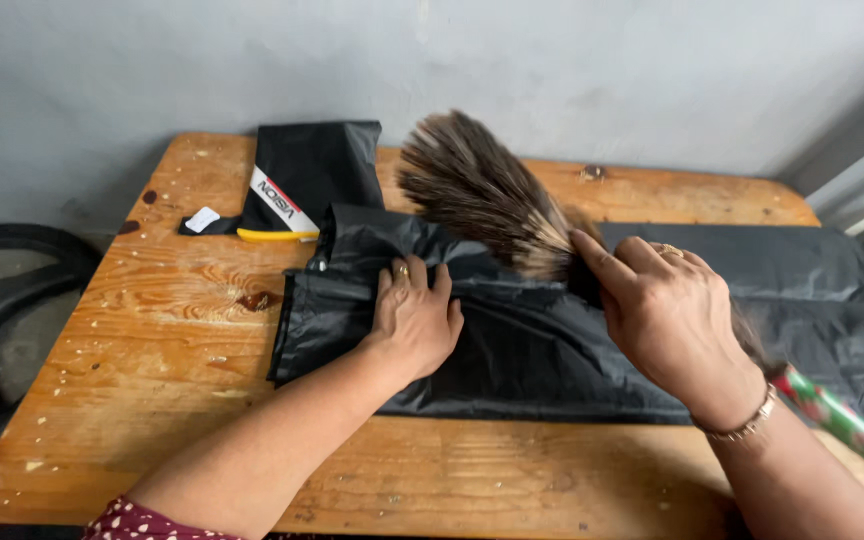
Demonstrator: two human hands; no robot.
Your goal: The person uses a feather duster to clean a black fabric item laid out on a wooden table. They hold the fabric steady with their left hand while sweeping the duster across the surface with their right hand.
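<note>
Black sheet (532,340), one broom (482,195), two hands.

The table (152,340) is rough, scratched wood with little white paint spots. The black plastic sheet (532,350) looks thin, crinkly and a bit shiny. The broom (482,195) has soft, dry brown bristles, and its handle (847,425) is wrapped in shiny striped tape.

Bare wooden tabletop (152,340) open along the left side and across the near edge. Centre and right taken up by black plastic sheeting (552,350), pinned by the left hand (414,320). Right hand (670,318) and feather broom (482,195) block the middle; the broom's wrapped handle (847,425) crosses the right near corner. Folded black packet (302,180) occupies the far left. Grey wall (432,60) closes the far edge.
</note>
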